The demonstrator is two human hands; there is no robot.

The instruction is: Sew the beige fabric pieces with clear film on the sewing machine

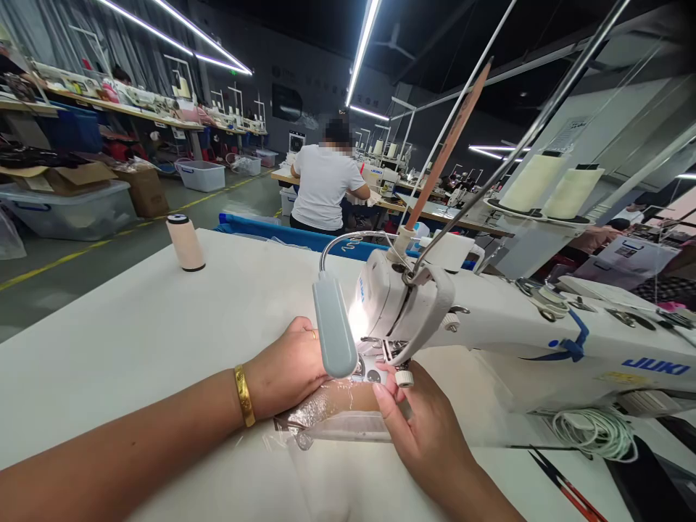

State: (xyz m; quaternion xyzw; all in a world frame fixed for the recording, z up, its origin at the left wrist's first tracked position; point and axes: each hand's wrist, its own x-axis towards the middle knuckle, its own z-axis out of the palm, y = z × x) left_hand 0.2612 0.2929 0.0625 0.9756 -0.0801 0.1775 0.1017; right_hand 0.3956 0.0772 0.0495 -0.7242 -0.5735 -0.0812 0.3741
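Note:
A white JUKI sewing machine (489,319) stands on a white table, its needle area lit from behind a grey lamp head (333,330). My left hand (288,366), with a gold bracelet at the wrist, rests left of the presser foot; the lamp hides most of its fingers. My right hand (427,417) is at the right of the foot, thumb and fingertips closed together. What they pinch, if anything, is too small to make out. Between the hands, in front of the needle plate, lies a brown strip with a shiny clear plastic layer (331,402).
A cone of peach thread (185,243) stands at the table's far left. Red-handled tweezers (568,487) and a coil of pale green cord (592,433) lie at the right. Cream thread cones (536,183) stand behind the machine. Ahead, a person in a white shirt (329,185) sits sewing.

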